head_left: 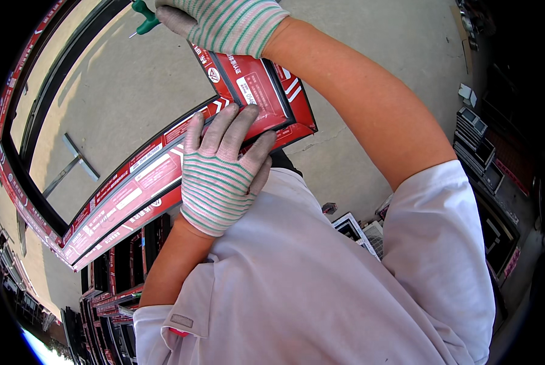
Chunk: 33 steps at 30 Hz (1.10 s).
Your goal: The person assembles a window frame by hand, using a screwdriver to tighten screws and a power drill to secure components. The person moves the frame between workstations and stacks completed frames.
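A window frame (pixel 132 176) with black inner edges and red-and-white printed protective film spans the left and middle of the head view. On its near bar, close to the right corner, my left hand (pixel 220 179) lies with gloved fingers spread and pressed against the film. Above that corner my right hand (pixel 227 25), in a matching green-striped glove, is closed on a green-handled tool (pixel 146 18). A thin metal tip shows below the green handle. The upper edge of the picture cuts off part of that hand and tool.
Inside the frame opening, a metal stand (pixel 81 159) shows on the concrete floor. More frames (pixel 123 255) stack at lower left, beside my left arm. Dark-framed panels (pixel 476 137) lean along the right, and a white frame (pixel 354 231) lies near my right side.
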### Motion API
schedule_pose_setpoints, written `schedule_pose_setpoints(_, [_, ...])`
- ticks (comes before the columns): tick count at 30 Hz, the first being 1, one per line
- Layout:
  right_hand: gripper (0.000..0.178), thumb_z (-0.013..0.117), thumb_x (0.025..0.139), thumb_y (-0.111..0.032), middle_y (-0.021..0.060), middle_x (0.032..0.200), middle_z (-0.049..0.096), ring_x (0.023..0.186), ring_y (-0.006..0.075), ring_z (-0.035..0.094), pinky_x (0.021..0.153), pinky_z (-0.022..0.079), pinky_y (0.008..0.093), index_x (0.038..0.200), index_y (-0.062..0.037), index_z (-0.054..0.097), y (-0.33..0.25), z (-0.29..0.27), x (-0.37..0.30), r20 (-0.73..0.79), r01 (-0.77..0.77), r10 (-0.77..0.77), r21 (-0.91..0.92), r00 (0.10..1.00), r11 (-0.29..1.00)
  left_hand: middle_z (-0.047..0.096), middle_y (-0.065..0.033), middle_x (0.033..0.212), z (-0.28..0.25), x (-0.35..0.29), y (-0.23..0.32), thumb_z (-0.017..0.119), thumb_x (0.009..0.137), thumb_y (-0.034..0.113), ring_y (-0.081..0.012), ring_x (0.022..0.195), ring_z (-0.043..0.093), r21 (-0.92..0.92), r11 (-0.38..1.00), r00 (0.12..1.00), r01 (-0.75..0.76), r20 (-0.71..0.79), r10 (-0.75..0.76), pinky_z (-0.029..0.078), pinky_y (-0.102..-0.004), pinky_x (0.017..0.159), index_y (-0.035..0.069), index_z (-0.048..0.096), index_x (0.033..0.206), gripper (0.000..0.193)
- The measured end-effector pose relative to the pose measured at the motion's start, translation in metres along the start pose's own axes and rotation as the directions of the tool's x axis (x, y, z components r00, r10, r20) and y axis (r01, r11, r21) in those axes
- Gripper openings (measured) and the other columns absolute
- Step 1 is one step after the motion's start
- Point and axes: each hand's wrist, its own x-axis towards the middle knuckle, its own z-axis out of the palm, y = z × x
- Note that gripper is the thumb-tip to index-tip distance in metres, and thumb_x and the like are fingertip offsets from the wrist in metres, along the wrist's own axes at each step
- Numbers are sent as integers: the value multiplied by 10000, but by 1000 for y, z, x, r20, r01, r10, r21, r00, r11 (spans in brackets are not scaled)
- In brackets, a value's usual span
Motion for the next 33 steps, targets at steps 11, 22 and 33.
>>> schedule_pose_setpoints(11, [37, 627, 952, -70, 215, 940, 678, 931, 424, 677, 852, 548, 487, 973, -43, 642, -2, 1, 4, -55, 28, -22, 112, 998, 993, 600, -143, 1472, 6, 13, 8, 847, 768, 242, -376, 1410, 519, -23, 1000, 1000, 6, -5, -6, 337, -657, 1190, 215, 734, 1217, 464])
schedule_pose_setpoints(22, [213, 666, 1052, -163, 165, 1314, 712, 1185, 308, 702, 1051, 560, 412, 1222, -42, 710, 16, 13, -7, 7, -1, 1, 3, 1000, 1000, 700, -88, 1381, 10, 2, 2, 676, 941, 244, -247, 1385, 594, -34, 999, 993, -32, -117, 28, 382, -596, 1207, 187, 813, 1110, 224])
schedule_pose_setpoints(33, [235, 614, 1076, -107, 185, 1398, 670, 1280, 318, 656, 1124, 509, 432, 1287, -21, 675, 16, 10, -8, 115, -100, 98, 10, 989, 995, 698, -34, 1306, -46, -161, -66, 838, 745, 264, -283, 1324, 602, 68, 924, 868, 376, -374, -326, 287, -592, 1254, 246, 751, 972, 243])
